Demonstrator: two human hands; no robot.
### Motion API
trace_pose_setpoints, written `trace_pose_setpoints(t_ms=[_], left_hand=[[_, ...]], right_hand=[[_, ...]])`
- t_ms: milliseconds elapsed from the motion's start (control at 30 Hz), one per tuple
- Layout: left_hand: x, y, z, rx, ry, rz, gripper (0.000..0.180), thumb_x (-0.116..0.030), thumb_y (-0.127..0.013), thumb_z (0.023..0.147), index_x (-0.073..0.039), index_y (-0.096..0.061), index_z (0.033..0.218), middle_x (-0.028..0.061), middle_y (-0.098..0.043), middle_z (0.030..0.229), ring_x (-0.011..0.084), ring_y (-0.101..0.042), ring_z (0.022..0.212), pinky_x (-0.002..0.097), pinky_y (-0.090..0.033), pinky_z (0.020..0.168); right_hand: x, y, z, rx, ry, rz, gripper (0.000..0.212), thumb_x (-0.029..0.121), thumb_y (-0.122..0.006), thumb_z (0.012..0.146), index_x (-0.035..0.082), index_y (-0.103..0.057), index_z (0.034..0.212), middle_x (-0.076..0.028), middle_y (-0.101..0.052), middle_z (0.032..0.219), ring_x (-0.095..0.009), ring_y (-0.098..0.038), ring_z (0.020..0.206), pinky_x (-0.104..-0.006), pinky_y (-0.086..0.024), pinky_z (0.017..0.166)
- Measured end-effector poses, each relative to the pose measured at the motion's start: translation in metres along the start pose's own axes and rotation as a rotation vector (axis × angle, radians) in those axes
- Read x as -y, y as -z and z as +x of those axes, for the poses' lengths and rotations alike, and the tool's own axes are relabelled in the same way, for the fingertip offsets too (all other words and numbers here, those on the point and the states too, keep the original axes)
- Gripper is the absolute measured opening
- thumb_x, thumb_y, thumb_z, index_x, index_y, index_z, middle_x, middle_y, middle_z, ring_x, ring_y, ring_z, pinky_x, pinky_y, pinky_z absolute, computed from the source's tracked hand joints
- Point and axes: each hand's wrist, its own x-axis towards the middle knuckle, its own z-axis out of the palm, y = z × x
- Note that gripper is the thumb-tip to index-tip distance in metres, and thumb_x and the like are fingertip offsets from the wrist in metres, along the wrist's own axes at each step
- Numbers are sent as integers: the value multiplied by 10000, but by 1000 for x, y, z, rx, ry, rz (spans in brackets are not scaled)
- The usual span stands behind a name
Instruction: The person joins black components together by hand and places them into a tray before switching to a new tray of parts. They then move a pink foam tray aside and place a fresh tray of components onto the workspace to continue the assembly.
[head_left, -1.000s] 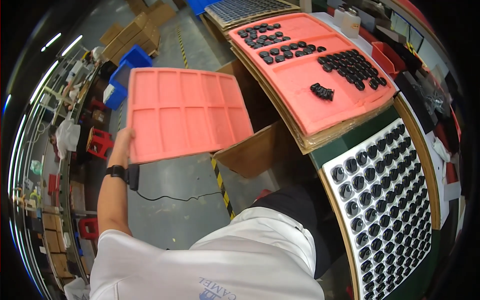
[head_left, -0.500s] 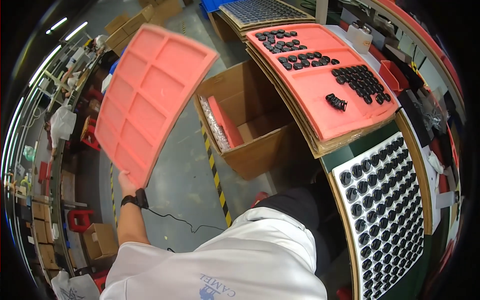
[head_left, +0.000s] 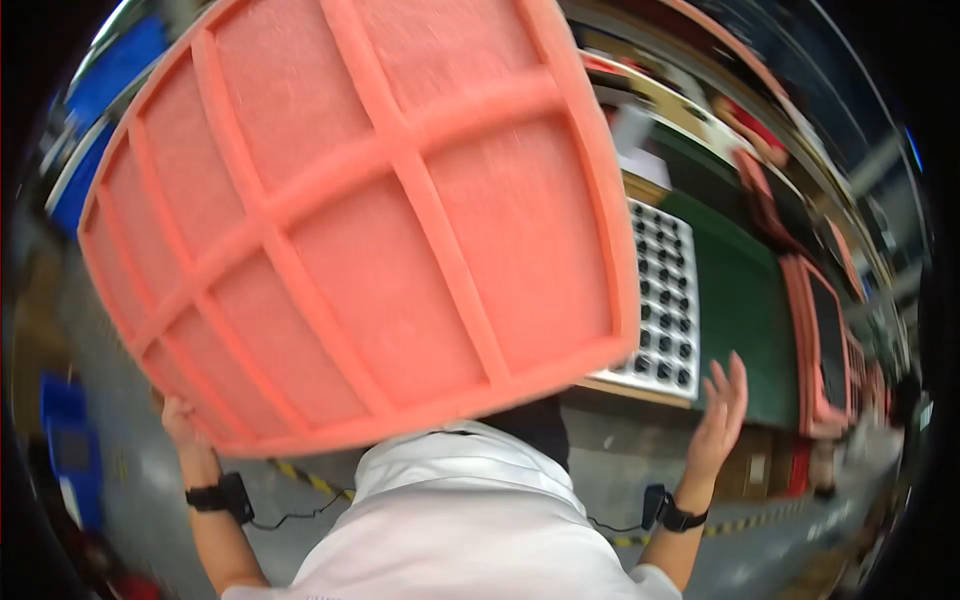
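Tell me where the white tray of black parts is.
In the head view, the white tray sits right of centre, partly hidden by the pink tray, with the green surface on its right.

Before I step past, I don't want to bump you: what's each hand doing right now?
Left hand: closed, holding the pink tray near its lower-left corner.
Right hand: open, holding nothing, raised apart from the tray.
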Motion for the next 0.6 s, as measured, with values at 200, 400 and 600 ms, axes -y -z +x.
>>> trace_pose_setpoints(t_ms=[200,400,600], left_hand=[[67,-164,21,531,257,-6,779,2,-414,576,3,-329,1351,165,-464,1291,333,-464,1180,469,-388,1015],[102,-318,3,887,188,192,688,-67,-512,704,5,-308,1357,179,-433,1321,307,-472,1182,420,-384,1011],[131,-380,8,995,147,214,473,-153,-541,851,18,-412,1273,183,-508,1234,254,-517,1127,356,-410,947]], right_hand=[[37,55,14,238,-265,687,788,392,-634,832,-21,-266,1394,-163,-337,1422,-266,-421,1236,-387,-338,1012],[31,126,-35,6,-442,452,760,209,-703,789,-10,-280,1381,-136,-399,1370,-246,-448,1207,-398,-376,994],[-10,176,-106,-528,-389,522,589,162,-601,861,9,-319,1355,-142,-446,1330,-286,-490,1166,-423,-408,989]])
